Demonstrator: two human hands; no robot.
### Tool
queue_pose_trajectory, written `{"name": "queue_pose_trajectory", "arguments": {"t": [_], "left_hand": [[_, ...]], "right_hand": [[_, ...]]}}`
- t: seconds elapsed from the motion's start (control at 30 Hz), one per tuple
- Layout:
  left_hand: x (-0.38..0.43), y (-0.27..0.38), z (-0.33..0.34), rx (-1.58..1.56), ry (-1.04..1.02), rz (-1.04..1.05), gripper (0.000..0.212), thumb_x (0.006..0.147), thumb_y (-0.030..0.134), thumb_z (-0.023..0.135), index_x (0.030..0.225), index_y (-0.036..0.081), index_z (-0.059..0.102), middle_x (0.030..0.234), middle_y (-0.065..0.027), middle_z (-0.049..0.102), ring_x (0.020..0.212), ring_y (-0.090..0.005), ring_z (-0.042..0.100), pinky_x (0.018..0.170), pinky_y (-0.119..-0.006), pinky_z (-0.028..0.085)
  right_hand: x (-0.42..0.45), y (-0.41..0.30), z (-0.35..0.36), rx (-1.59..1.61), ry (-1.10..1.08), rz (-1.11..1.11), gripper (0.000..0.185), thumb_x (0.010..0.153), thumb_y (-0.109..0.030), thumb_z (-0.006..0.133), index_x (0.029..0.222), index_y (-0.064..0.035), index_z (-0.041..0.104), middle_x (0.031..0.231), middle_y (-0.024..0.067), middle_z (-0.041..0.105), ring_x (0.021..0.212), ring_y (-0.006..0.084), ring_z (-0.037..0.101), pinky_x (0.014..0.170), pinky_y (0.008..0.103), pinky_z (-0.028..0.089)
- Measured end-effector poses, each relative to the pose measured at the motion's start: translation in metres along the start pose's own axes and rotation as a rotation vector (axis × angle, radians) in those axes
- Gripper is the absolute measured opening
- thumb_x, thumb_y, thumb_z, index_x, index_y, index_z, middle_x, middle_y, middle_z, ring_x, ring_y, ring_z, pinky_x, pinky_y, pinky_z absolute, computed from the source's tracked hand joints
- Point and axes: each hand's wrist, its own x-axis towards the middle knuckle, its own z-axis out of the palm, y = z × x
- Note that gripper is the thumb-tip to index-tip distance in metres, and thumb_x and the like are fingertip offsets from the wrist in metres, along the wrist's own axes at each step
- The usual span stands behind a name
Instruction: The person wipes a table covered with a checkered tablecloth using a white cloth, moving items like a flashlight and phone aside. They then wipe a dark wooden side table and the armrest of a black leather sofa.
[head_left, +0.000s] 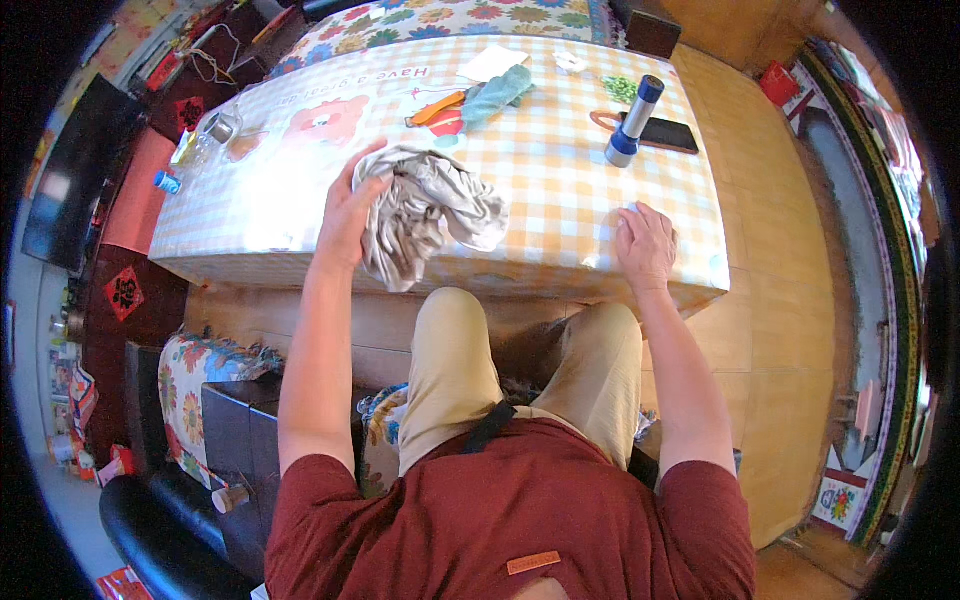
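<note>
My left hand (351, 214) grips the edge of a crumpled grey-white cloth (431, 199), thumb on top. Bunched folds of the cloth hang at the near edge of the table (555, 187), just above my left knee. My right hand (646, 244) rests on the checked tablecloth near the right front corner, fingers bent and slightly apart, with nothing seen in it. Beyond it stands a silver cylinder with blue ends (636, 120), perhaps a flashlight. A dark phone (664, 133) with an orange strap lies behind that.
Mid-table lie an orange-handled tool (437, 109) and a grey-green cloth (501, 97), near white paper (493, 64). A clear jug (223, 126) and a blue-capped bottle (166, 182) stand left. Green pieces (620, 89) lie at the back right. A floral-covered sofa (450, 19) stands behind.
</note>
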Motion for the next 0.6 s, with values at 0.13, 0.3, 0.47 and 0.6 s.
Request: {"name": "queue_pose_trajectory", "arguments": {"t": [0.13,0.3,0.47,0.6], "left_hand": [[0.041,-0.01,-0.024,0.822,0.107,0.044,0.075,0.082,0.037,0.071,0.14,-0.001,0.041,0.134,-0.0222,0.051,0.123,-0.0274,0.05,0.102,-0.034,0.039],[0.038,-0.052,-0.079,0.715,0.313,-0.106,0.086,0.084,0.05,0.064,0.141,-0.007,0.036,0.137,-0.0259,0.048,0.128,-0.0294,0.046,0.106,-0.036,0.035],[0.043,-0.078,-0.029,0.958,0.336,0.028,0.098,0.078,0.06,0.066,0.144,-0.002,0.031,0.139,-0.0304,0.04,0.131,-0.0396,0.039,0.109,-0.042,0.031],[0.066,-0.084,0.042,1.343,0.306,-0.099,0.094,0.073,0.064,0.067,0.147,0.015,0.033,0.148,-0.0301,0.026,0.135,-0.0455,0.03,0.108,-0.051,0.031]], "right_hand": [[-0.001,-0.004,0.002,0.023,0.034,-0.032,0.017,0.081,-0.022,0.063,0.095,-0.016,0.07,0.115,0.0032,0.062,0.11,0.0249,0.054,0.095,0.0416,0.04],[-0.001,-0.004,0.003,0.03,0.054,-0.047,0.017,0.081,-0.021,0.063,0.095,-0.0155,0.07,0.116,0.0036,0.062,0.109,0.0246,0.054,0.094,0.0414,0.041],[-0.001,-0.004,0.002,-0.007,0.052,-0.055,0.016,0.081,-0.019,0.063,0.095,-0.0148,0.07,0.115,0.0043,0.062,0.109,0.025,0.055,0.093,0.0417,0.041],[0.0,-0.004,0.001,-0.021,0.048,-0.049,0.016,0.081,-0.019,0.062,0.095,-0.0149,0.07,0.114,0.0046,0.062,0.108,0.0254,0.055,0.092,0.0417,0.042]]}}
